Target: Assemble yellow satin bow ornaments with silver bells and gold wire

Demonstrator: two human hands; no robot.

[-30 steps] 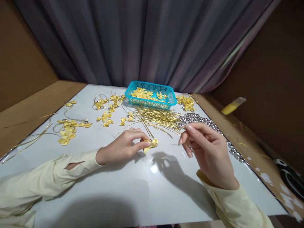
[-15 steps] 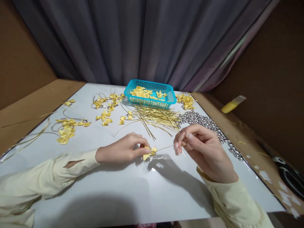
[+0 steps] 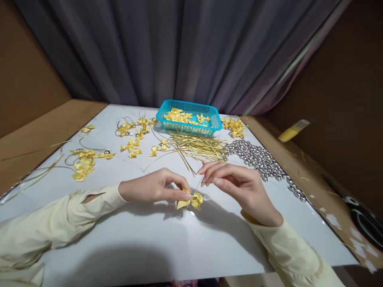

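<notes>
Between thumb and fingers, my left hand (image 3: 163, 185) pinches a yellow ribbon bow (image 3: 196, 200) just above the white table. A thin cord (image 3: 200, 182) rises from the bow toward the fingers of my right hand (image 3: 239, 183). Those fingers are bent close together around the cord's upper part, up and to the right of the bow. A curved loop shows under the bow. Whether a bead sits at the bow's middle is hidden by my left fingertips.
A blue basket (image 3: 190, 127) of yellow bows stands at the back. Gold cords (image 3: 203, 147) lie before it, silver beads (image 3: 257, 157) to the right. Finished-looking bows with cords (image 3: 83, 165) lie at left. Black-handled scissors (image 3: 366, 223) rest beyond the table's right edge.
My right hand has moved left and closer to the bow, so the cord now runs steeply upward instead of out to the right. The bow has turned and shows more of its loops.
</notes>
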